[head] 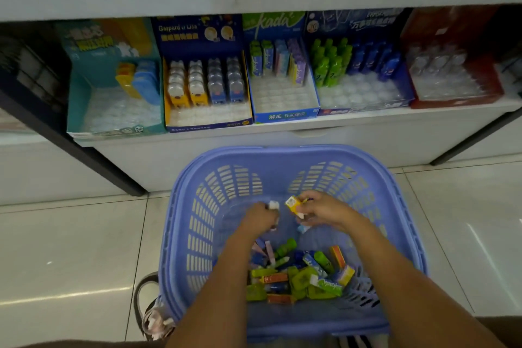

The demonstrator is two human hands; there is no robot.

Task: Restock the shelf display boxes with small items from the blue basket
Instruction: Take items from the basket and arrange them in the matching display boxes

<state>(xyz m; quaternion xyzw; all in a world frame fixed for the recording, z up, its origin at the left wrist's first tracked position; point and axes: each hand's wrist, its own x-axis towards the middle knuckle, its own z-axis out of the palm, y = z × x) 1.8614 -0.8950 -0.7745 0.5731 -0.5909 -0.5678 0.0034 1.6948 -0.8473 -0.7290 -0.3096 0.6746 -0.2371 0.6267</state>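
Note:
A blue basket (pixel 293 158) stands on the floor below the shelf, with several small colourful items (pixel 303 274) heaped in its near half. Both my hands are inside it. My left hand (pixel 258 217) grips a small white item (pixel 273 205). My right hand (pixel 322 210) holds a small yellow box (pixel 293 203) and at least one pale item under its fingers. On the shelf stand the display boxes: a teal one (pixel 113 85), a dark blue one with animal-shaped items (pixel 206 79), a blue-and-green one (pixel 279 73), a blue one with green and blue items (pixel 358 70) and a red one (pixel 452 65).
A white upper shelf edge (pixel 254 0) overhangs the display boxes. A dark shelf post (pixel 84 155) slants down at the left. Glossy floor tiles surround the basket. A sandal (pixel 149 308) lies by the basket's near left corner.

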